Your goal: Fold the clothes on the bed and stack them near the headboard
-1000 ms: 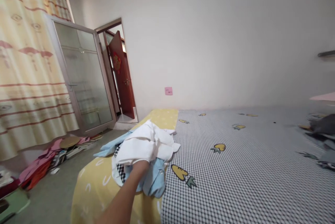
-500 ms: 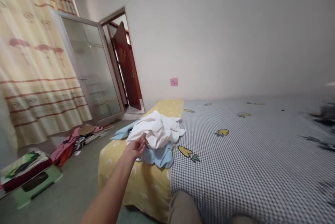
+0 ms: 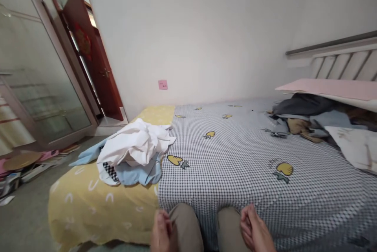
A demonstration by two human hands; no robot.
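My left hand [image 3: 162, 230] is at the bottom edge beside my left knee, its fingers curled in with nothing seen in them. Over by my right knee, my right hand [image 3: 255, 228] is also loosely closed, no object visible in it. Both are near the front edge of the bed, which has a checked sheet [image 3: 229, 157] with yellow pineapples. A crumpled white cloth [image 3: 138, 140] lies on light blue clothing [image 3: 138, 173] at the left, on a yellow cover [image 3: 103, 205]. Neither hand touches this pile.
At the right, dark and grey clothes [image 3: 303, 106] lie under a pink board [image 3: 330, 87], near a headboard [image 3: 344, 63]. A glass door [image 3: 38, 67] and a red door [image 3: 91, 55] stand at the left. Items lie on the floor [image 3: 32, 205].
My left hand has come back from the white cloth to my knee. My right hand has come into view. The view has turned right, showing the clothes and pink board.
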